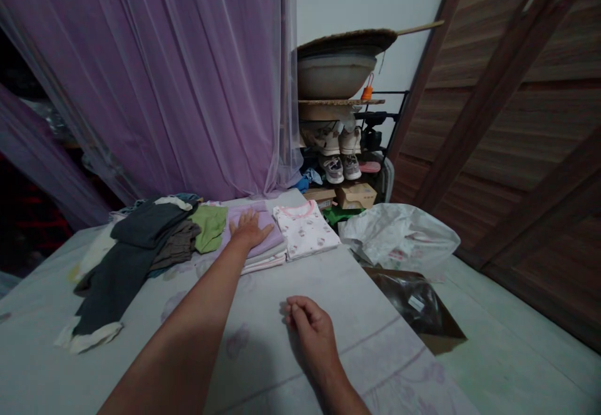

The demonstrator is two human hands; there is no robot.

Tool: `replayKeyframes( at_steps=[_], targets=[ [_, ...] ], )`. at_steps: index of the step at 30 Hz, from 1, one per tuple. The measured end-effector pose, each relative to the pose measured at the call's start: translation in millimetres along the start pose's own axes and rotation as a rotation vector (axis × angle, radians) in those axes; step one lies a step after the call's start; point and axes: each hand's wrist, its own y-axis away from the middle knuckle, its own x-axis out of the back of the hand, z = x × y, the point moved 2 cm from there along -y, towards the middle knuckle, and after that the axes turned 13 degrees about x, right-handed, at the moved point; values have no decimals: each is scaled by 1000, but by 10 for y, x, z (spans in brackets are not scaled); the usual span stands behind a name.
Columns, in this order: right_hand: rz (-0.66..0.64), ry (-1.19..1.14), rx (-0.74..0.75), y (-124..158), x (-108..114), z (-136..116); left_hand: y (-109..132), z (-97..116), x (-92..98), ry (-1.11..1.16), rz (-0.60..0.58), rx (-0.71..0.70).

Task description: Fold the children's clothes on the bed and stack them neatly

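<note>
My left hand (pixel 250 228) lies flat and open, fingers spread, on top of a small stack of folded clothes with a lilac garment (pixel 267 240) uppermost. Right beside the stack lies a folded white garment with a pink pattern (pixel 306 230). My right hand (pixel 310 324) rests on the pale bedsheet (pixel 263 346) nearer to me, fingers curled loosely under with nothing visible in them. Left of the stack sit a green cloth (pixel 210 226) and a heap of unfolded dark clothes (pixel 136 246).
A purple sheer curtain (pixel 164 77) hangs behind the bed. A white plastic bag (pixel 399 233) and a brown bag (pixel 413 305) lie to the right on the floor. A shoe rack (pixel 342 152) with a basin on top stands by a wooden door (pixel 507 121).
</note>
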Motion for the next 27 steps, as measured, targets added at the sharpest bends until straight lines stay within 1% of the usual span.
replayKeyframes(
  at_steps=[2, 4, 6, 8, 10, 12, 14, 15, 17, 18, 21, 23, 25, 27],
  targets=[
    [-18, 25, 19, 0, -5, -3, 29, 22, -43, 29, 76, 11],
    [-43, 59, 50, 3, -2, -5, 70, 31, -78, 63, 124, 7],
    [-57, 82, 76, 7, 5, -9, 91, 6, -73, 109, 116, -13],
    [-59, 90, 90, 8, 9, -19, 78, -72, -8, 201, 84, -60],
    [-64, 92, 99, 4, 6, -37, 40, -220, 103, 305, 75, -112],
    [-76, 104, 113, -2, -1, -58, -5, -443, 218, 391, 132, -96],
    [-88, 128, 127, -6, -3, -72, -33, -720, 288, 447, 224, 38],
    [-95, 142, 131, -6, -2, -74, -33, -853, 296, 445, 245, 103],
    [-105, 169, 139, -4, 4, -71, -1, -1080, 271, 411, 241, 180],
    [-108, 182, 144, -1, 8, -67, 30, -1166, 249, 383, 233, 194],
    [-112, 207, 157, 13, 9, -55, 154, -1318, 187, 301, 243, 173],
    [-102, 213, 162, 23, 9, -50, 224, -1339, 160, 216, 257, 101],
    [-98, 216, 160, 27, 14, -47, 252, -1328, 135, 46, 274, -11],
    [-128, 229, 160, 21, 27, -43, 225, -1334, 110, -150, 312, -90]
  ],
)
